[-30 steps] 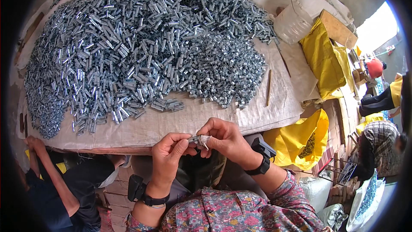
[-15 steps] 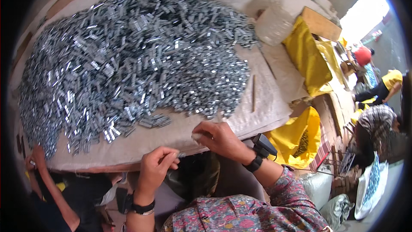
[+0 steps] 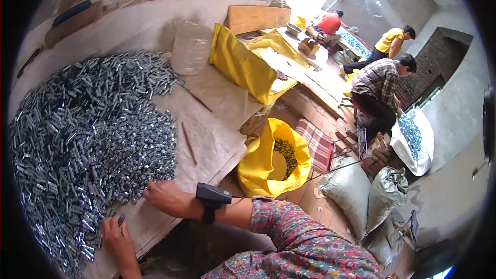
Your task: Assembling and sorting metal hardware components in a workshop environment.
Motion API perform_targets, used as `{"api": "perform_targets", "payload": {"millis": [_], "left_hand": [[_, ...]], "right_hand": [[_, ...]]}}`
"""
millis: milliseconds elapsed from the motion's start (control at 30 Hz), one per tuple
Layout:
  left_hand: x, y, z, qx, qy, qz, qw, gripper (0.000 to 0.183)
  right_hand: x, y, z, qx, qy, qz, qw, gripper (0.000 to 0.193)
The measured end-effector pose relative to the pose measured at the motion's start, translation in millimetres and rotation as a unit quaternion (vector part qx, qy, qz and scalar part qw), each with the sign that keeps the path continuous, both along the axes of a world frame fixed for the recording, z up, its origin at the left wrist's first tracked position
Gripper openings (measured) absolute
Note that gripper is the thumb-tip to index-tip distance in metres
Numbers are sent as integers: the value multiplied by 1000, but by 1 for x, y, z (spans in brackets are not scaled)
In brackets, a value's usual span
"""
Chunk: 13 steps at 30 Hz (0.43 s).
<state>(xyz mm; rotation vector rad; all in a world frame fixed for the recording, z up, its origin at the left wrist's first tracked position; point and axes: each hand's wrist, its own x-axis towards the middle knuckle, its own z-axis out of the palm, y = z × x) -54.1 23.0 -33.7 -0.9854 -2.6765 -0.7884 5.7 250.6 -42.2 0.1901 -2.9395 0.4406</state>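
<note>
A wide heap of small shiny grey metal pieces (image 3: 67, 139) covers the pale sheet (image 3: 194, 116) at my left. Its longer strips lie mostly to the left and back, and smaller bits (image 3: 137, 150) gather at the right side. At the front edge of those smaller bits, my right hand (image 3: 168, 199) is closed, its fingertips bent down; what they pinch is too small to make out. Nearer me, my left hand (image 3: 118, 238) rests at the heap's front edge, thumb and fingers closed on a small metal strip (image 3: 121, 220).
A thin stick (image 3: 189, 143) lies on the sheet, with a clear plastic jug (image 3: 190, 49) behind. Yellow sacks, one open (image 3: 247, 168) with small pieces inside, stand to the right. Stuffed pale sacks (image 3: 345, 188) sit on the floor. Several people work farther off.
My view has swung to the right, so the heap now sits at the left. My hands, formerly raised before the table edge, have come to the heap's front edge.
</note>
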Motion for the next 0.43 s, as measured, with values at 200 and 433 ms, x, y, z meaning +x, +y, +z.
{"api": "perform_targets", "payload": {"millis": [200,433], "left_hand": [[0,10,-3,-31,-72,20,997,18],[0,-57,-8,-45,-6,40,998,19]], "right_hand": [[6,8,4,4,-16,13,1000,16],[-28,-38,-5,-164,-159,96,969,36]]}}
